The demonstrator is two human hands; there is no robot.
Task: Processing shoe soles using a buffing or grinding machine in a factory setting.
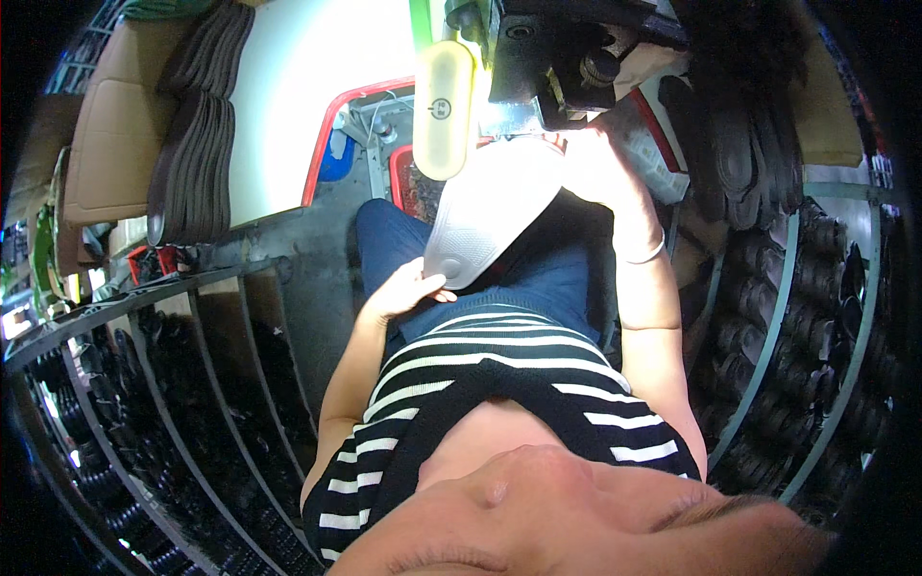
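**Shoe sole held under the machine head, both hands on it**

Curved metal racks [768, 317] ring the seat on both sides, loaded with dark soles; left-hand racks [144, 384] run the same way. Behind them, a pale table [317, 86] with a stack of grey-brown insole pieces [197, 115] along its left edge, and tan boards [115, 125] beside that.

Top centre: a black machine head [557, 58], brightly lit below, with a pale yellow oblong lamp housing [444, 110] hanging just left of it. A red-rimmed bin [408, 178] sits below the table edge.

The white shoe sole [495, 206], tread side up, slants from the machine's lit work point down toward the lap. Its toe end is washed out by glare, so exact contact with the machine is not readable.

Left hand [408, 288]: grasping the heel end of the sole, thumb on top, fingers curled under. Right hand [600, 163]: up at the machine end, apparently pressing or gripping the sole's far edge; overexposed, grip cannot be told for certain. Pale bracelet [645, 254] on that wrist.

Risks, as judged:
- Right fingers lie very near the working point; a slip could bring them under it.
- The sole is long and flexible, held only at its ends; sagging or twisting could skew the line of work.
- Glare hides the contact zone from view.
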